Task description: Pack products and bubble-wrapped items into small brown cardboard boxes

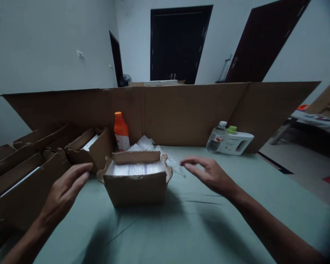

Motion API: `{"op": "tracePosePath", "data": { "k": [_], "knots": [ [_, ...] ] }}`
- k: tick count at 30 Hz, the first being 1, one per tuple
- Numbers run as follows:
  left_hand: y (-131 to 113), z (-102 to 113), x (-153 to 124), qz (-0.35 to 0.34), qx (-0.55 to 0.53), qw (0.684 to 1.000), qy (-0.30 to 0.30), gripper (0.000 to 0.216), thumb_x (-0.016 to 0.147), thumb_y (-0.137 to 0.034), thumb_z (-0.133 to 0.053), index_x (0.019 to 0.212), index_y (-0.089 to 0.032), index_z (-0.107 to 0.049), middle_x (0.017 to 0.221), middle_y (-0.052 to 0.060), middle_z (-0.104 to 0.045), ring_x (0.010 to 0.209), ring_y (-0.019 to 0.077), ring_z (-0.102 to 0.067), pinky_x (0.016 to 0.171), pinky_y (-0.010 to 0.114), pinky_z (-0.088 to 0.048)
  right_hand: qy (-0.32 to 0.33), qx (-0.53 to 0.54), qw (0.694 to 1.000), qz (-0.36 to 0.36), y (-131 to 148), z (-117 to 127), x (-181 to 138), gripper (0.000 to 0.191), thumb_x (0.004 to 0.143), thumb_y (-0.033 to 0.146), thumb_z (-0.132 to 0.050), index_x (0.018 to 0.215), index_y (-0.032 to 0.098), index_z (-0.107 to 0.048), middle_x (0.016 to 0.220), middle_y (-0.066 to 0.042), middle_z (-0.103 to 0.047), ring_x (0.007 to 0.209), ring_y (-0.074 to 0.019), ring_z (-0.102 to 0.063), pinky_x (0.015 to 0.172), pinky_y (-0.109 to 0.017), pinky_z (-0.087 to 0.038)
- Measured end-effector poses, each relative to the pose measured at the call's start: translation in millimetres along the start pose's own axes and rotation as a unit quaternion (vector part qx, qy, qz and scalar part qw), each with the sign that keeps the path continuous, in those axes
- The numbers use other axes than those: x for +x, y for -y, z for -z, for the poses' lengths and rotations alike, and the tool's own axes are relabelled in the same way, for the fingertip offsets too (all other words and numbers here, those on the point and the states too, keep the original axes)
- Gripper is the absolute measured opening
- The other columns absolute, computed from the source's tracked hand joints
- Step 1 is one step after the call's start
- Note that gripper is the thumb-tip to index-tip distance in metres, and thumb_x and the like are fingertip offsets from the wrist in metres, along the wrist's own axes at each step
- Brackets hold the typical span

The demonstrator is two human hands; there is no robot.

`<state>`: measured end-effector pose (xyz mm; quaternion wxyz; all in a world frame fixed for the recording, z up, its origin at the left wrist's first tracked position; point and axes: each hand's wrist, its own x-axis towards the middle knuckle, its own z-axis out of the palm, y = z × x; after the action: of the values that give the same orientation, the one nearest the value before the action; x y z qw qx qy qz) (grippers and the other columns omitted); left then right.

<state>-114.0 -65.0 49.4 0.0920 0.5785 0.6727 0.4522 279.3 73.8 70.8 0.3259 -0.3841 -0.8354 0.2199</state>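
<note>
A small open cardboard box (136, 189) stands in the middle of the green table (198, 223), with bubble wrap (134, 168) showing inside it. My left hand (64, 192) hovers just left of the box, fingers stretched out and holding nothing. My right hand (207, 172) hovers to the right of the box, palm down, fingers spread and empty. Neither hand touches the box.
Several open cardboard boxes (24, 176) crowd the left side. An orange bottle (121, 132) stands behind the small box. A clear water bottle (216, 137) and a white jug with a green cap (236, 141) sit at the back right. A tall cardboard sheet (181, 110) walls off the rear.
</note>
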Motion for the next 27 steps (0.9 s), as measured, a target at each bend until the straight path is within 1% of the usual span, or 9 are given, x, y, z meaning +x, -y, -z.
{"op": "tracePosePath", "data": {
  "k": [2, 5, 7, 9, 12, 16, 20, 23, 27],
  "knots": [
    [32, -15, -25, 0.107, -0.08, 0.99, -0.04, 0.06, 0.074, -0.058, -0.071, 0.126, -0.027, -0.061, 0.13, 0.009, -0.066, 0.12, 0.0328, -0.061, 0.101, 0.048, -0.05, 0.009, 0.035, 0.998, -0.059, -23, -17, -31, 0.04, 0.084, 0.044, -0.064, 0.115, 0.02, -0.07, 0.113, -0.011, -0.074, 0.103, -0.0285, -0.069, 0.087, -0.041, -0.054],
    [56, -62, -43, 0.164, -0.284, 0.943, -0.056, 0.086, 0.07, -0.052, -0.078, 0.144, -0.029, -0.043, 0.148, 0.012, -0.053, 0.136, 0.0326, -0.049, 0.108, 0.047, -0.046, 0.036, 0.101, 0.989, -0.106, -38, -73, -44, 0.075, 0.074, 0.045, -0.074, 0.141, 0.018, -0.052, 0.137, -0.016, -0.061, 0.116, -0.0324, -0.063, 0.087, -0.044, -0.055],
    [51, -94, -39, 0.2, -0.387, 0.897, -0.069, 0.091, 0.069, -0.047, -0.078, 0.148, -0.029, -0.037, 0.152, 0.012, -0.047, 0.143, 0.0317, -0.041, 0.116, 0.047, -0.036, 0.032, 0.127, 0.987, -0.093, -32, -106, -31, 0.075, 0.073, 0.041, -0.074, 0.141, 0.019, -0.051, 0.137, -0.014, -0.061, 0.118, -0.0322, -0.062, 0.092, -0.045, -0.053],
    [32, -117, -30, 0.216, -0.448, 0.864, -0.079, 0.094, 0.067, -0.042, -0.077, 0.149, -0.027, -0.033, 0.155, 0.012, -0.043, 0.146, 0.0313, -0.035, 0.121, 0.046, -0.028, 0.011, 0.117, 0.989, -0.092, -22, -119, -15, 0.061, 0.076, 0.034, -0.07, 0.133, 0.019, -0.056, 0.128, -0.013, -0.066, 0.113, -0.0315, -0.064, 0.095, -0.045, -0.052],
    [-4, -141, -22, 0.195, -0.491, 0.846, -0.065, 0.101, 0.064, -0.036, -0.078, 0.152, -0.024, -0.028, 0.157, 0.013, -0.04, 0.149, 0.031, -0.029, 0.122, 0.044, -0.024, -0.031, 0.085, 0.989, -0.121, -16, -99, -13, 0.045, 0.079, 0.031, -0.064, 0.122, 0.018, -0.061, 0.118, -0.012, -0.07, 0.104, -0.031, -0.067, 0.092, -0.044, -0.053],
    [-39, -167, -44, 0.145, -0.521, 0.84, 0.029, 0.103, 0.066, -0.033, -0.08, 0.154, -0.027, -0.027, 0.159, 0.012, -0.038, 0.149, 0.0319, -0.03, 0.12, 0.045, -0.029, -0.101, 0.038, 0.978, -0.179, -27, -47, -68, 0.047, 0.081, 0.043, -0.06, 0.12, 0.018, -0.06, 0.11, -0.012, -0.073, 0.095, -0.0313, -0.07, 0.082, -0.044, -0.057],
    [-43, -169, -91, 0.136, -0.519, 0.835, 0.121, 0.1, 0.075, -0.04, -0.077, 0.157, -0.028, -0.022, 0.16, 0.012, -0.036, 0.149, 0.0328, -0.03, 0.118, 0.046, -0.032, -0.143, -0.01, 0.972, -0.187, -28, -36, -149, 0.055, 0.081, 0.051, -0.061, 0.124, 0.017, -0.061, 0.114, -0.014, -0.071, 0.103, -0.0348, -0.069, 0.087, -0.047, -0.057],
    [-33, -146, -114, 0.174, -0.469, 0.86, 0.1, 0.1, 0.075, -0.046, -0.077, 0.157, -0.03, -0.021, 0.157, 0.013, -0.043, 0.147, 0.0343, -0.034, 0.114, 0.046, -0.039, -0.108, 0.014, 0.979, -0.172, -32, -49, -186, 0.067, 0.082, 0.05, -0.066, 0.14, 0.021, -0.05, 0.137, -0.014, -0.061, 0.125, -0.0358, -0.058, 0.105, -0.052, -0.048],
    [-25, -118, -128, 0.217, -0.374, 0.901, 0.045, 0.098, 0.072, -0.053, -0.078, 0.154, -0.034, -0.029, 0.151, 0.01, -0.05, 0.14, 0.0388, -0.044, 0.112, 0.053, -0.041, -0.053, 0.104, 0.982, -0.148, -58, -52, -189, 0.11, 0.072, 0.054, -0.08, 0.159, 0.023, -0.02, 0.163, -0.016, -0.026, 0.15, -0.0372, -0.025, 0.121, -0.055, -0.024]
  ]
}}
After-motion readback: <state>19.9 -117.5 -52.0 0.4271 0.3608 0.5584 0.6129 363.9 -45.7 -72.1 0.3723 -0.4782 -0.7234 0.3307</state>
